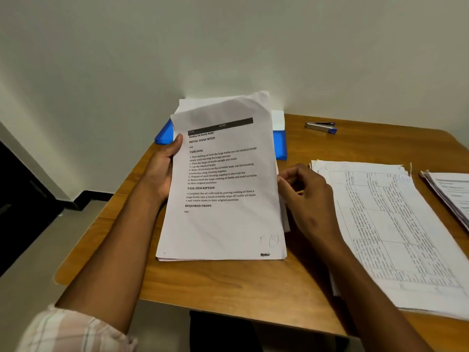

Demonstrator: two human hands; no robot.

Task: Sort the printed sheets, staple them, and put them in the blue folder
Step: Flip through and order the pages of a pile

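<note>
My left hand (166, 168) grips the left edge of a stack of printed sheets (223, 199), which stands tilted with its bottom edge on the wooden table (228, 288). The top page reads "Finalize Oil Bottle Refill". At the stack's right edge, my right hand (307, 196) pinches the sheets with curled fingers. The blue folder (279, 143) lies behind the stack, mostly hidden by it. A silver and blue stapler (321, 127) rests at the back of the table, right of the folder.
A pile of sheets with printed tables (388, 229) lies on the table to the right of my right hand. Another paper pile (451, 194) sits at the far right edge. A wall stands close behind the table; the floor drops off at left.
</note>
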